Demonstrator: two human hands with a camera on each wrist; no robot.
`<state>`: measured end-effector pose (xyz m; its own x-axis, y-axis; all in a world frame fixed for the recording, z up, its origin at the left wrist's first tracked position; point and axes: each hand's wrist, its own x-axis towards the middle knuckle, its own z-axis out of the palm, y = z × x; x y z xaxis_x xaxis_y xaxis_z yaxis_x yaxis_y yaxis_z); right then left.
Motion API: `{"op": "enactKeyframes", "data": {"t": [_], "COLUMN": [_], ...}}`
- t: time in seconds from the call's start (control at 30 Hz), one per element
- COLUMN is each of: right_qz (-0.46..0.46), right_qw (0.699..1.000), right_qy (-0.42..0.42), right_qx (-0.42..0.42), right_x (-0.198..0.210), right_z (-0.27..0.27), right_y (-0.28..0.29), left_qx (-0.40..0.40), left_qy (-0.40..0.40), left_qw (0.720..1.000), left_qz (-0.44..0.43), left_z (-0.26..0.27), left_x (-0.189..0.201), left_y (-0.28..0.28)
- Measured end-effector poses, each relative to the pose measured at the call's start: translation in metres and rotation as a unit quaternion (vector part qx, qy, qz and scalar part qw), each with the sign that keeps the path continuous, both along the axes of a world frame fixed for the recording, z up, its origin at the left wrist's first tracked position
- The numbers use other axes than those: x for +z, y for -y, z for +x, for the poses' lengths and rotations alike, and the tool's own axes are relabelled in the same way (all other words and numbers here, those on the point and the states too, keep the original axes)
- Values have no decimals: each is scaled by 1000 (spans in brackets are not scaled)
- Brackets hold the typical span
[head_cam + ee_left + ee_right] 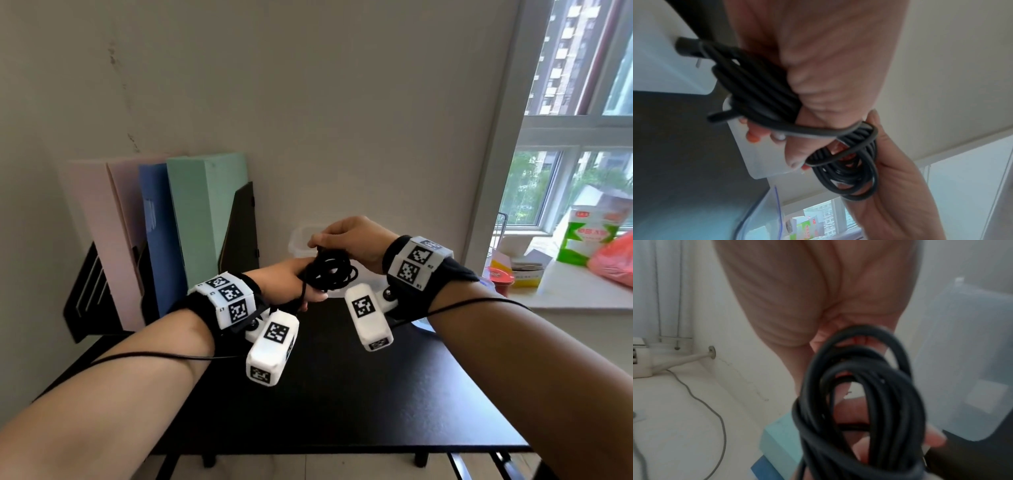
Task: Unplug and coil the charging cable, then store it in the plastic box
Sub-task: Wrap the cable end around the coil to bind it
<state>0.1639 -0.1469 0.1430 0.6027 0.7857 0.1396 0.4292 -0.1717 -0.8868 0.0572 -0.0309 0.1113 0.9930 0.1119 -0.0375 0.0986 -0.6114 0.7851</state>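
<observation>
In the head view the plastic box (300,240) at frame centre is mostly hidden behind both hands and the coiled cable (330,272). The right wrist view is blurred, its lower edge cutting off the coil. The green carton's (582,240) print is too small to read.

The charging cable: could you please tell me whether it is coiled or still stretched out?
Coiled. The black charging cable forms bunched loops held between the left hand and right hand, above the table.

only "l1" and "r1" on the marker wristbands (230,298) read; carton (582,236) print too blurred.
</observation>
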Motion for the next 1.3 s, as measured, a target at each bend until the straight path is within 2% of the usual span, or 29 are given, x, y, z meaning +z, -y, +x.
{"op": "enactKeyframes", "data": {"t": [0.17, 0.27, 0.33, 0.43, 0.57, 0.67, 0.73, 0.8, 0.93, 1.0, 1.03, 1.13, 1.3], "right_qz": [4, -15, -28, -4, 116, 188, 218, 235, 267, 267, 264, 255, 221], "right_qw": [993, 994, 995, 999, 988, 961, 947, 943, 934, 937, 940, 950, 966], "right_qy": [-69, -15, 15, -11, -97, -188, -216, -213, -221, -208, -197, -149, -28], "right_qx": [96, 111, 96, 52, -27, -70, -92, -100, -88, -86, -87, -99, -133], "right_x": [6, 10, 10, 5, -3, -9, -9, -7, -3, -4, -4, -4, -1], "right_z": [5, 5, 3, -2, -9, -16, -19, -21, -18, -17, -16, -13, -7], "right_y": [10, 18, 20, 18, 7, 2, -1, -4, -4, -4, -5, -4, -1], "left_qx": [-14, -27, -38, -45, -15, -10, -19, -52, -147, -169, -172, -165, -85], "left_qy": [9, -5, -13, -9, 14, 15, 16, 0, -69, -87, -88, -82, -27], "left_qw": [999, 999, 998, 997, 994, 987, 981, 968, 907, 887, 886, 902, 959], "left_qz": [-48, -42, -44, -65, -110, -157, -192, -247, -389, -420, -421, -390, -270], "left_z": [0, 3, 4, 5, 12, 15, 16, 16, 21, 26, 28, 28, 22], "left_x": [1, 1, 0, -1, -3, -5, -7, -8, -10, -13, -14, -14, -12], "left_y": [3, 2, 1, -3, -12, -14, -15, -17, -24, -27, -29, -28, -19]}}
